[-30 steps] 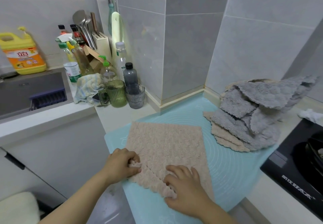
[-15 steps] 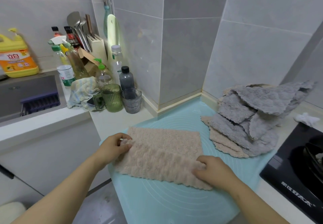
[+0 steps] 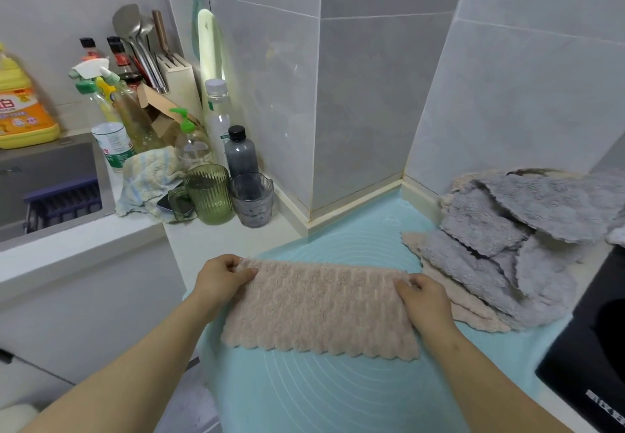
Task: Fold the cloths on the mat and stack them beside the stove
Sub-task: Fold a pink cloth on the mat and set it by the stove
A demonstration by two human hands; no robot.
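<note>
A beige fleecy cloth (image 3: 321,311), folded in half into a wide rectangle, lies on the light blue mat (image 3: 338,395). My left hand (image 3: 221,278) pinches its far left corner. My right hand (image 3: 424,300) pinches the far right corner. The fold runs along the far edge and the scalloped edges face me. To the right, a loose heap of grey cloths (image 3: 517,240) lies over beige ones (image 3: 473,311) at the mat's right side. The black stove (image 3: 588,348) sits at the right edge.
A green cup (image 3: 209,194) and a grey glass (image 3: 252,199) stand left of the tiled wall corner, with bottles (image 3: 240,152), a crumpled rag (image 3: 148,175) and a utensil block (image 3: 176,77) behind. The sink (image 3: 44,182) is far left. The counter's front edge runs just below my arms.
Both hands carried the near edge of the beige cloth up and over to the far edge, folding it in half. The hands now sit at the far corners, spread wider apart.
</note>
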